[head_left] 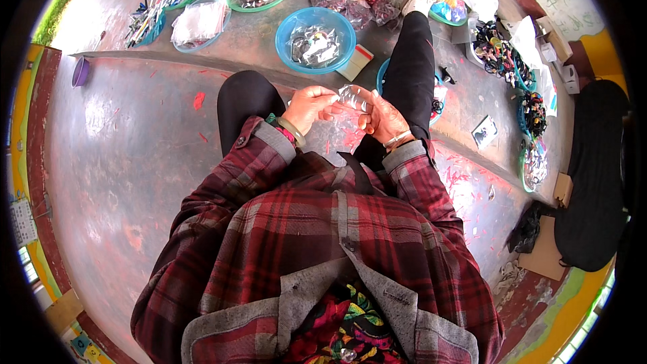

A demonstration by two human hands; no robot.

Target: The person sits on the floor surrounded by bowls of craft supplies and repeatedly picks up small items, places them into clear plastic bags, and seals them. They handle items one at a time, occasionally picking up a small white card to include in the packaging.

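Observation:
My left hand (309, 106) and my right hand (382, 116) meet in front of my chest, above my knees. Between their fingertips they pinch a small clear plastic bag (352, 96); what is inside it I cannot tell. A green bangle sits on my left wrist and a silver one on my right. Just beyond my hands a blue bowl (286, 35) holds several more clear little bags. My red plaid sleeves come up from the lower edge, and my legs in black trousers stretch out ahead.
On the concrete step ahead stand several green and blue trays (232, 1) of small trinkets, pens (158, 3) and plastic bags. More trays of colourful items (502, 54) line the right side. A purple cup (80, 71) sits at the left. A black bag (593, 182) lies at the far right.

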